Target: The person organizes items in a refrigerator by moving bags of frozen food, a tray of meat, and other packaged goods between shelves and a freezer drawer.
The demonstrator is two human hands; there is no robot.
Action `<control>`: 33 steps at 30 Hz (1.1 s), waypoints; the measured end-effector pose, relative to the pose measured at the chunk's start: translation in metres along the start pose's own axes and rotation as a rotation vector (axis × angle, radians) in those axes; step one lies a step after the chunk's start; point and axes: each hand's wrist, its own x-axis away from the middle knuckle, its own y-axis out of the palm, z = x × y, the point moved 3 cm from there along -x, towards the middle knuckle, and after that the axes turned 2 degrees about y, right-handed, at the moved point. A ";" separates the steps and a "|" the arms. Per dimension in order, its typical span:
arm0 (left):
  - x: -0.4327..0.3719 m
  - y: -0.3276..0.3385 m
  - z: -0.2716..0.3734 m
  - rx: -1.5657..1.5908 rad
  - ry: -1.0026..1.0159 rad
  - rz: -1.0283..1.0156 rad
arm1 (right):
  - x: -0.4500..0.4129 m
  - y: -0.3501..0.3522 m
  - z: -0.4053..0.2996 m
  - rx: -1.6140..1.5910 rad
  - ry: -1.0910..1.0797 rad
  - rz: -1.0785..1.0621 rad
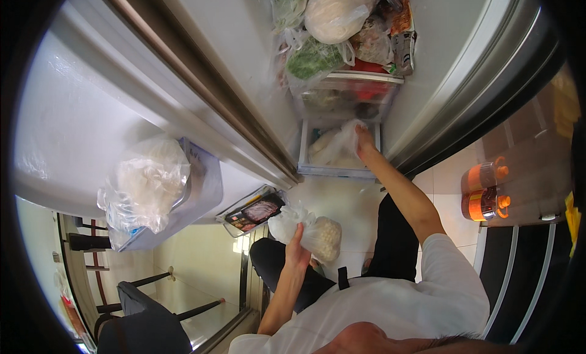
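Note:
My left hand (pixel 298 251) grips a thin clear plastic bag (pixel 327 239) of pale kernels, probably corn, above the floor. The bag's gathered top sticks out to the left of my fingers. My right hand (pixel 365 141) reaches into the pulled-out bottom drawer (pixel 339 170) of a refrigerator and pinches a whitish plastic bag (pixel 345 136). This bag is lifted at one side. Under it lie pale bagged contents that I cannot make out. Above is a drawer (pixel 361 77) heaped with a bag of green vegetables (pixel 316 58), a round white bundle (pixel 336 15) and other packets.
The refrigerator door (pixel 82 102) stands open on the left; its bin (pixel 201 180) holds a bulky plastic bag (pixel 146 175). A flat food package (pixel 256 212) is below it. Two orange-capped bottles (pixel 483 193) stand to the right. A dark chair (pixel 142 317) is at lower left.

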 end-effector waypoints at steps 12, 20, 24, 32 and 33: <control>0.022 0.026 0.010 -1.200 0.477 -0.178 | 0.150 0.020 -0.052 0.349 -0.531 -0.539; -0.016 -0.058 -0.009 -1.463 0.689 -0.439 | 0.284 0.045 -0.021 1.105 -1.305 -1.085; -0.011 -0.043 -0.008 -1.699 0.694 -0.344 | 0.255 0.049 -0.028 1.217 -1.041 -1.108; -0.015 -0.009 0.013 -0.521 0.203 0.066 | -0.009 0.051 0.026 1.214 -0.510 -0.650; -0.014 -0.009 0.017 -0.522 0.209 0.073 | -0.020 0.051 0.048 1.344 -0.339 -0.791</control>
